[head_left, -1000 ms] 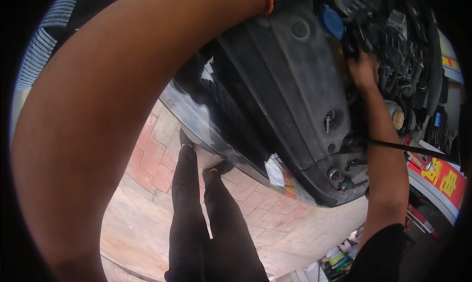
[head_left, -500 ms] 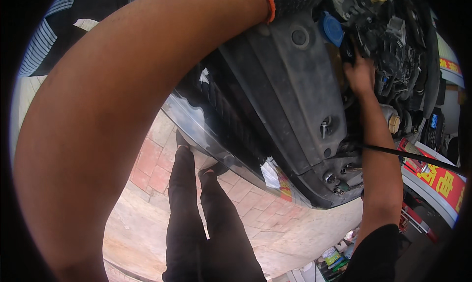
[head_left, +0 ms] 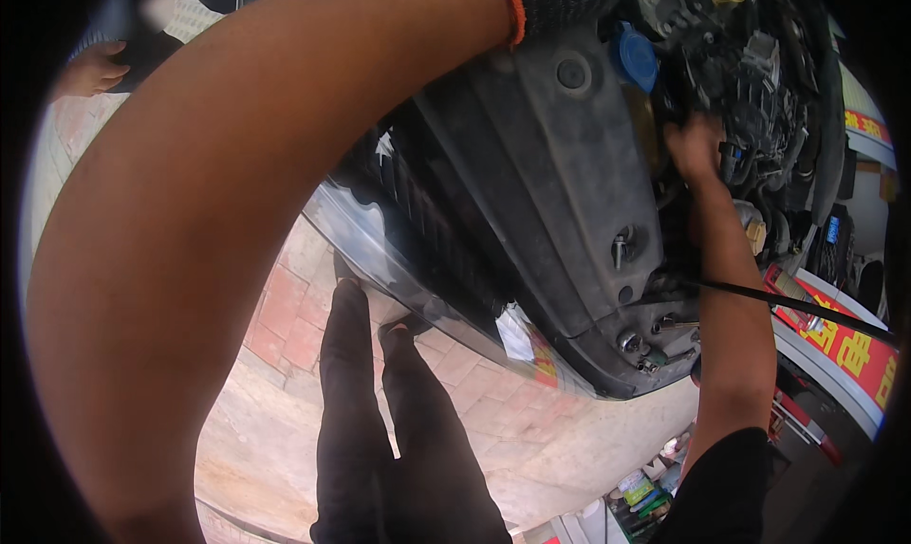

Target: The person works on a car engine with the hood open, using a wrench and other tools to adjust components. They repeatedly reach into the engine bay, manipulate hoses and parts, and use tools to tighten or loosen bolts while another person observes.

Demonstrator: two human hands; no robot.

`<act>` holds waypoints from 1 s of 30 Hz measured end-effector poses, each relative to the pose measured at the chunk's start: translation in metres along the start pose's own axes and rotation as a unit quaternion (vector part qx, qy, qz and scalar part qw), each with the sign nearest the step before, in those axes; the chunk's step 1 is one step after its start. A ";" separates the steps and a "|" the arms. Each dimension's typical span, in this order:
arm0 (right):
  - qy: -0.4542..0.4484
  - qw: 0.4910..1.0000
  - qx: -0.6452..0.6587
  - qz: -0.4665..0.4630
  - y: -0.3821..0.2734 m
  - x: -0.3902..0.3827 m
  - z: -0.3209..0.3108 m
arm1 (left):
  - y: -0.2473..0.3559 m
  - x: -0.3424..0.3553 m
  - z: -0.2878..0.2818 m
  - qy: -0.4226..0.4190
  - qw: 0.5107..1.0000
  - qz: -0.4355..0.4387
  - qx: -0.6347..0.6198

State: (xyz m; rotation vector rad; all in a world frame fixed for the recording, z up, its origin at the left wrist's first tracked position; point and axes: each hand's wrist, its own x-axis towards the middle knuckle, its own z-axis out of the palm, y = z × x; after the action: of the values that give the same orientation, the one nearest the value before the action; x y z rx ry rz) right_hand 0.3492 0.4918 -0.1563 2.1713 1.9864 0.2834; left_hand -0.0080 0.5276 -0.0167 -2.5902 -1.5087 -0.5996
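Note:
My left arm arches across to the top of the view, where my left hand (head_left: 569,1), in a dark knit glove with an orange cuff, rests over the far end of a black plastic cover (head_left: 531,165). Its fingers fall outside the picture. My right hand (head_left: 697,147) reaches down into a car's engine bay, beside a yellowish reservoir (head_left: 642,117) with a blue cap (head_left: 636,58). Its fingertips vanish among dark hoses and parts, so what they touch is hidden. A loose bolt (head_left: 621,250) sits in a recess of the cover.
A thin black rod (head_left: 807,309) crosses over my right forearm. Small metal pieces (head_left: 631,341) lie on the cover's near corner. The car's front bumper (head_left: 356,217) curves above my legs. Another person's hand (head_left: 93,72) shows at upper left. Bottles and containers (head_left: 641,492) stand at lower right.
My right hand has shifted slightly within the engine bay, and the dark piece by its fingers shows less. At upper left, another person's hand has come into view.

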 end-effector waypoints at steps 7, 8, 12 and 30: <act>0.120 0.988 0.051 -0.084 0.018 -0.038 -0.006 | 0.004 -0.007 -0.003 0.009 1.000 -0.006 -0.016; 0.127 0.985 0.064 -0.095 0.020 -0.042 -0.009 | 0.003 -0.009 -0.007 0.011 1.000 -0.005 -0.014; 0.086 0.984 0.135 -0.080 -0.004 -0.066 -0.028 | 0.001 -0.011 -0.009 0.012 1.000 -0.004 -0.015; -0.029 0.768 0.613 0.182 0.036 -0.236 -0.157 | 0.036 -0.001 0.013 0.028 0.999 0.020 -0.009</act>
State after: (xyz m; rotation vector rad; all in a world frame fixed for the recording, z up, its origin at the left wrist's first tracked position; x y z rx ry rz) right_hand 0.3221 0.2543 0.0005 3.1365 1.8424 -1.4372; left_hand 0.0264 0.5122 -0.0247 -2.5871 -1.4385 -0.6798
